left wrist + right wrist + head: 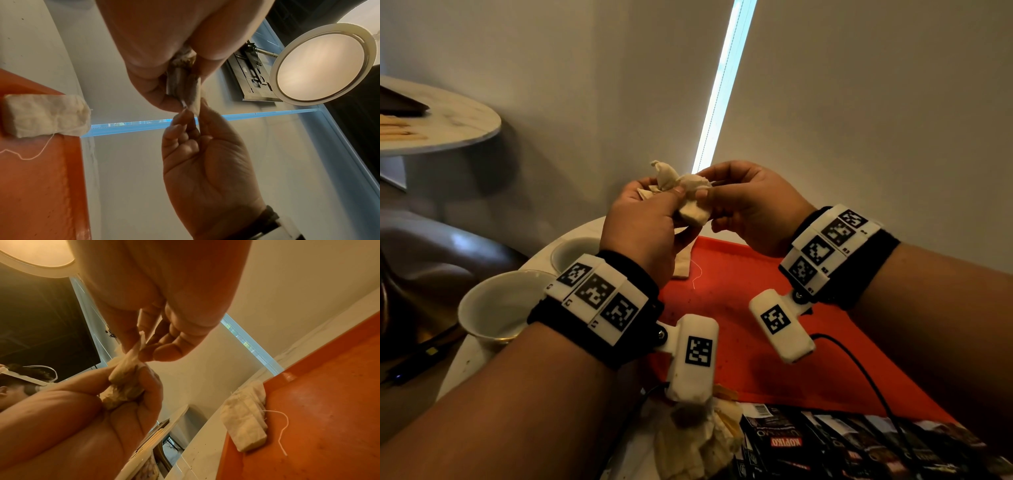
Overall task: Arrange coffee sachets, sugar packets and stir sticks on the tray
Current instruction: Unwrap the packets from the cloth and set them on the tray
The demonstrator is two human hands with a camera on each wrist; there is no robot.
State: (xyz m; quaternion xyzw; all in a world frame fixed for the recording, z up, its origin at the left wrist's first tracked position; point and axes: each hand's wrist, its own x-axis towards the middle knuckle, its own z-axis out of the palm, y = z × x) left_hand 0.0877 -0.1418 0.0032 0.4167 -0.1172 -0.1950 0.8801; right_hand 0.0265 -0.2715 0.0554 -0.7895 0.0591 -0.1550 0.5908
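Both hands are raised above an orange-red tray [756, 291]. My left hand [667, 198] grips a bunch of cream paper sachets [691, 209]. My right hand [705, 186] pinches one sachet of that bunch between thumb and fingers. The left wrist view shows the pinched sachet [193, 87] between the two hands, and in the right wrist view the bunch [123, 386] sits in the left palm. One more cream sachet [683, 263] with a loose white string lies over the tray's far left corner. Wooden stir sticks [400, 133] lie on a separate round table at far left.
Two white cups [493, 308] [575, 253] stand left of the tray. Black coffee sachets [825, 445] overlap at the near edge, beside a heap of crumpled cream sachets [705, 442]. A black cable [859, 359] crosses the tray's near right part.
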